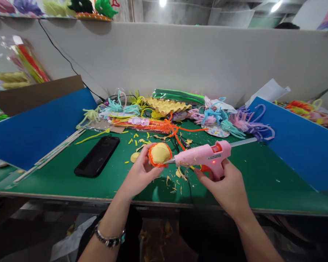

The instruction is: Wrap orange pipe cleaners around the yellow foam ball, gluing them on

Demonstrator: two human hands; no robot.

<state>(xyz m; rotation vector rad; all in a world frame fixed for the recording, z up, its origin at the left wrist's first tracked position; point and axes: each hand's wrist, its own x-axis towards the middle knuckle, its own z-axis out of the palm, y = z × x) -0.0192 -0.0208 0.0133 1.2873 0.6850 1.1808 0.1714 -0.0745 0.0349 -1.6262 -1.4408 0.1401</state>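
My left hand (139, 174) holds a small round yellow piece (160, 153) with a fuzzy orange rim, its fingers wrapped round the left side and lower edge. My right hand (226, 185) is closed round the handle of a pink glue gun (203, 154), which has a small red light lit. The gun points left, and its metal nozzle meets the lower right edge of the orange rim. A clear glue stick (243, 142) sticks out of the gun's back. Both hands are above the green table, near its front edge.
A black phone (97, 156) lies on the green table (262, 182) at the left. Yellow scraps (180, 174) are scattered near the middle. Behind them are colourful pipe cleaners (150, 124) and a yellow egg-carton piece (166, 106). Blue boards (43, 123) stand at both sides.
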